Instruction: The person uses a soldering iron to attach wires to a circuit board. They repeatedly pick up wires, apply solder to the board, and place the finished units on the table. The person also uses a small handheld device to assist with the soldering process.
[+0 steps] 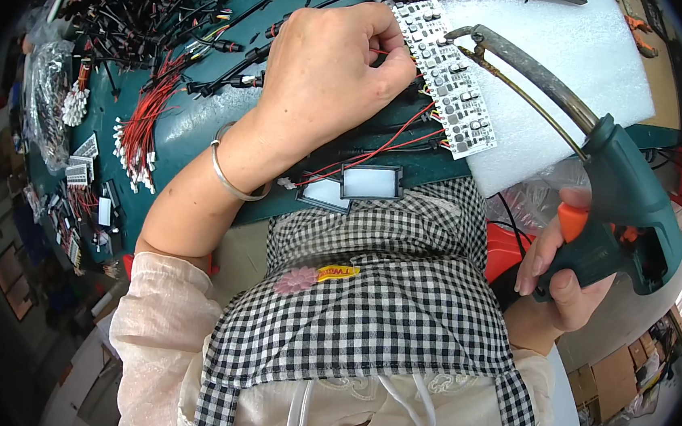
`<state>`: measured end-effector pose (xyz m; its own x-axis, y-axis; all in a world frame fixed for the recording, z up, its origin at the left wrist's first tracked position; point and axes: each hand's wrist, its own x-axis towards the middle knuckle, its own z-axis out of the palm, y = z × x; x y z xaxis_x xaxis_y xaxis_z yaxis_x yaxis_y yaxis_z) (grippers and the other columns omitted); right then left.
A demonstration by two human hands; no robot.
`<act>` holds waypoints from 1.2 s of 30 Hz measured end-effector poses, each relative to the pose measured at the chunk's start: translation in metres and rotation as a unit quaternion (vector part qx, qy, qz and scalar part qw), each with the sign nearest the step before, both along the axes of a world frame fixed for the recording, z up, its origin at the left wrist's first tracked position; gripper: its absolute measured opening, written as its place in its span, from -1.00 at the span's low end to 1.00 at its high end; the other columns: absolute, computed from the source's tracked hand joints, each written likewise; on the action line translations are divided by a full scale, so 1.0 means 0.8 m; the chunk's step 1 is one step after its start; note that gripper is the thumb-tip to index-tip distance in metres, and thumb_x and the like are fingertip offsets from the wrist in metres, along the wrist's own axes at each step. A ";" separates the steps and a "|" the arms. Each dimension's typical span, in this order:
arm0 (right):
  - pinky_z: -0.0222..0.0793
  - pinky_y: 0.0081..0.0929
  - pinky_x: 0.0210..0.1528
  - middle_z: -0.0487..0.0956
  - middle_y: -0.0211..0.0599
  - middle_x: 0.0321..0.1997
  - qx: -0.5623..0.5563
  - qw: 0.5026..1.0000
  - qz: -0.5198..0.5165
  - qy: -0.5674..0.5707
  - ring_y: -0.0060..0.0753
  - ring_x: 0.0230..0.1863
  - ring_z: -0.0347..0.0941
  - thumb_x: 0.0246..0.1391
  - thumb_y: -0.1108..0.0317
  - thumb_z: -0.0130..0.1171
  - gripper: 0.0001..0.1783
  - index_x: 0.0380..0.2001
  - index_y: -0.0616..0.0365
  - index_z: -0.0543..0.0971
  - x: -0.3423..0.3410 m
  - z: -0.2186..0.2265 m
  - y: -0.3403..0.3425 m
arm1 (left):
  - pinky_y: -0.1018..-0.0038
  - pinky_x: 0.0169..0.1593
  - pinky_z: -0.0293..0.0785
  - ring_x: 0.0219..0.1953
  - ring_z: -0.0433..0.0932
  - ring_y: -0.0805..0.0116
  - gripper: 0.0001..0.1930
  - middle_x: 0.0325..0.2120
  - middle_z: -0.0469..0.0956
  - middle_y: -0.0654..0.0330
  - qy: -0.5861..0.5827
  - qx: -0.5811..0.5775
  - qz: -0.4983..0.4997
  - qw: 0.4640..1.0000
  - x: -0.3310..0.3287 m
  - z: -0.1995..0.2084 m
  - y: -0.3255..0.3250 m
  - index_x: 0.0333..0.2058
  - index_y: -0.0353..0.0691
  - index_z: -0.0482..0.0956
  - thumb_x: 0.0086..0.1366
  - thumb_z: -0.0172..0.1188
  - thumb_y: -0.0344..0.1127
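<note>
We've leads at PCB panel, red bundle likely pending; left hand pinches wire, right hand grips soldering gun.

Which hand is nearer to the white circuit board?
Left. The left hand is close beside the board, on its left; the right hand is farther off, lower right, gripping the soldering gun.

We've got room over the white foam, but the soldering gun cuts across from our right, and black cables jam far left!
</note>
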<state>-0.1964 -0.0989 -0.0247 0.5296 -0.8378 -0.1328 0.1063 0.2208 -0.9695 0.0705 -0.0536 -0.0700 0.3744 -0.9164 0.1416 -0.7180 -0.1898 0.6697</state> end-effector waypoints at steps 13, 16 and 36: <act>0.27 -0.63 -0.77 0.43 -0.07 -0.45 -0.005 1.000 -0.012 0.012 -0.51 -0.76 0.32 -0.15 0.22 0.46 -0.10 0.05 0.61 0.17 0.002 -0.002 0.004 | 0.67 -0.52 0.33 -0.61 0.40 0.69 -0.86 -0.65 0.54 0.31 0.020 -0.015 0.003 1.000 0.009 -0.006 0.005 -0.42 -0.31 0.60 0.16 0.28 -0.34; 0.29 -0.63 -0.77 0.43 0.05 -0.28 0.003 1.000 -0.004 0.016 -0.48 -0.73 0.34 -0.15 0.22 0.47 -0.10 0.05 0.60 0.16 0.008 0.000 0.006 | 0.67 -0.53 0.32 -0.63 0.40 0.69 -0.86 -0.70 0.52 0.32 -0.003 0.010 0.007 1.000 0.006 -0.003 0.001 -0.44 -0.29 0.60 0.14 0.29 -0.33; 0.23 -0.70 -0.77 0.36 0.04 -0.10 -0.003 0.999 0.000 0.032 -0.47 -0.67 0.36 -0.14 0.17 0.45 -0.10 0.08 0.47 0.16 0.018 -0.009 0.009 | 0.69 -0.45 0.35 -0.57 0.39 0.70 -0.87 -0.65 0.51 0.36 0.049 0.013 -0.014 0.999 0.012 -0.007 -0.001 -0.45 -0.32 0.58 0.15 0.27 -0.37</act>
